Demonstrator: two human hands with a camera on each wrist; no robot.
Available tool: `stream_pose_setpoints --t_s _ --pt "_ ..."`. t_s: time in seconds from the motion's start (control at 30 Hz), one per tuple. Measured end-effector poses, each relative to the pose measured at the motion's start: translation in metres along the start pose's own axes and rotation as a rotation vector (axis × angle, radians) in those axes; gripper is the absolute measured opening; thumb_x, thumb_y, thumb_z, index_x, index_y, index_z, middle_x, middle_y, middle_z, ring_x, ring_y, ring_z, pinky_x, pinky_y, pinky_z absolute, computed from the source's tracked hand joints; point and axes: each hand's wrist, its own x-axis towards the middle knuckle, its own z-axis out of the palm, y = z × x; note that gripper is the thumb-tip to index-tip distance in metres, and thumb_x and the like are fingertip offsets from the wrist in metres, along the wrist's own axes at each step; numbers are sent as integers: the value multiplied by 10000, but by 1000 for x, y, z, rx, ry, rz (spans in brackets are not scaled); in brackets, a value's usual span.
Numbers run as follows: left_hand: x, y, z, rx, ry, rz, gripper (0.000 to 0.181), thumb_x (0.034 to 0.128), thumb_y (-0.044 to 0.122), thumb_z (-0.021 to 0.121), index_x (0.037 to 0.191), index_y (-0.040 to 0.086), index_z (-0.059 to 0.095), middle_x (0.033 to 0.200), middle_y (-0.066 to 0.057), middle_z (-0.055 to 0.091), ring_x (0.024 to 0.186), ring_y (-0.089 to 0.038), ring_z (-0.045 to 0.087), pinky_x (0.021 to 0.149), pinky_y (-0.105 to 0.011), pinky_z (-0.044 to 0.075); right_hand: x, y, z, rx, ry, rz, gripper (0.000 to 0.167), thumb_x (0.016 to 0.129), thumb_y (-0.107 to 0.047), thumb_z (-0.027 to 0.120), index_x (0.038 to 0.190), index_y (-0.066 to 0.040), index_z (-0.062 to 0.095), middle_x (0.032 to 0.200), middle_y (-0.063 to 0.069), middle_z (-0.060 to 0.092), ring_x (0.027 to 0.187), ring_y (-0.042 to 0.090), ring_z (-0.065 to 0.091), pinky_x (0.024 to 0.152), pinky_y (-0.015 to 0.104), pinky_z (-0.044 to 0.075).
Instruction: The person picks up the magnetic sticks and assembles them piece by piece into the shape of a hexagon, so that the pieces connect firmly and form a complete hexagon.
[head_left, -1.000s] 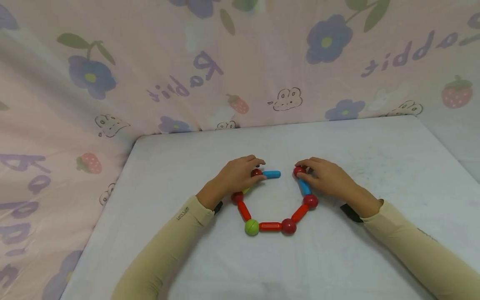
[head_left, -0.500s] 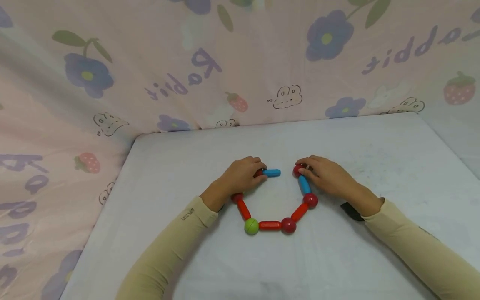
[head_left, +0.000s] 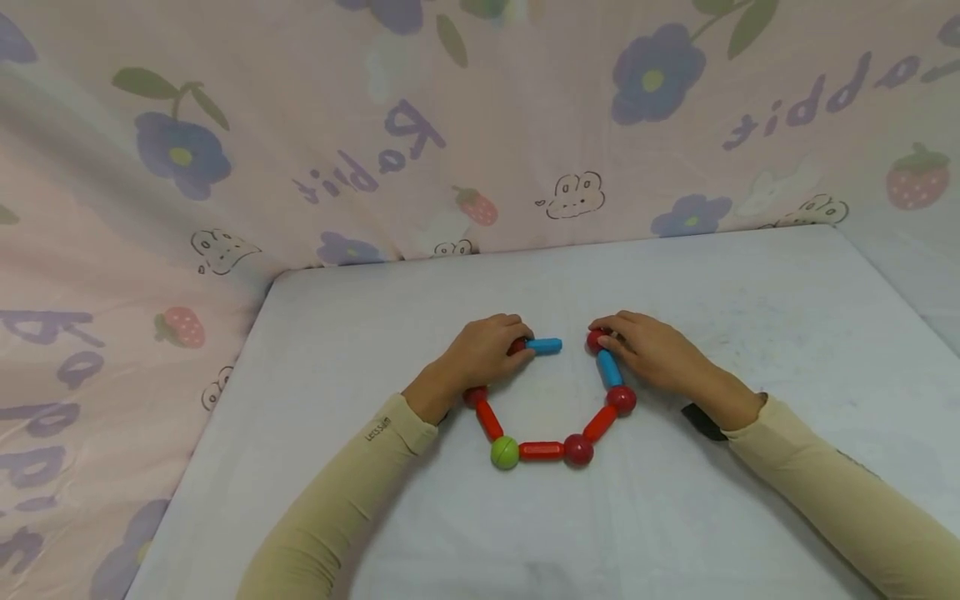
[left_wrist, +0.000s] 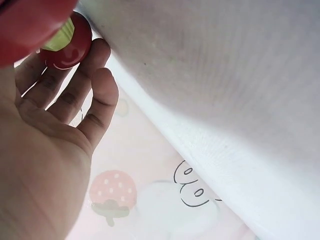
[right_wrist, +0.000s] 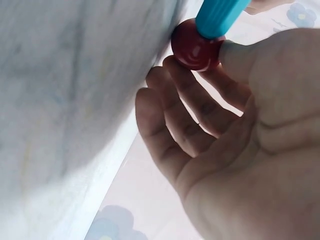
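Observation:
An unclosed ring of toy balls and sticks lies on the white table. At its upper left, my left hand [head_left: 482, 350] grips a red ball [left_wrist: 82, 42], mostly covered in the head view. A blue stick [head_left: 546, 346] points right from that ball, its far end free. The left wrist view shows a yellow-green stick [left_wrist: 61, 38] joining it to another red ball [left_wrist: 27, 27]. Across the gap, my right hand [head_left: 654, 354] pinches a red ball [right_wrist: 192, 47] between thumb and fingers. A second blue stick [head_left: 610, 368] runs from it to a lower red ball [head_left: 622, 400].
Along the near side, a green ball [head_left: 505, 452] and a red ball [head_left: 578, 450] are linked by a red stick [head_left: 541, 451]. The white table [head_left: 360, 317] meets a flowered curtain [head_left: 510, 133] at its back and left edges.
My left hand has shifted slightly right and closed further over its red ball, covering the yellow-green stick in the head view. The right-hand ball has moved up a touch.

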Motion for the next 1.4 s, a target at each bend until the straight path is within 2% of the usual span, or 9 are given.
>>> stream_pose_setpoints --t_s 0.33,0.53,0.8,1.07,1.4 --pt "1 0 1 27 -14 9 285 987 322 615 1182 127 688 1046 14 664 889 -120 570 805 -254 532 1 -2 -1 -6 -12 2 357 1034 -229 531 1347 -64 578 1213 141 654 1107 320 614 994 557 498" --pt "1 0 2 13 -13 18 286 997 316 599 1189 119 674 1068 4 658 923 -130 576 838 -273 538 1 -2 -1 2 -21 7 364 1031 -223 539 1354 -59 572 1243 153 649 1133 332 610 1005 565 489" --pt "1 0 2 1 -23 5 294 1002 322 590 1203 121 663 1105 5 659 948 -126 577 865 -270 540 3 -3 0 29 -16 16 374 1024 -238 554 1336 -31 558 1198 149 674 1036 289 634 951 521 530" --pt "3 2 -1 5 -29 1 298 1001 319 592 1211 119 659 1098 1 658 931 -126 573 855 -266 534 7 -6 1 19 2 -23 345 1012 -221 576 1313 -53 588 1206 119 675 1041 268 628 970 512 525" --pt "3 1 1 -6 -32 19 293 1004 315 585 1206 115 657 1106 -2 666 925 -135 582 885 -293 525 12 -12 10 13 -11 -11 355 1011 -238 576 1330 -83 578 1241 112 656 1093 285 635 983 513 524"
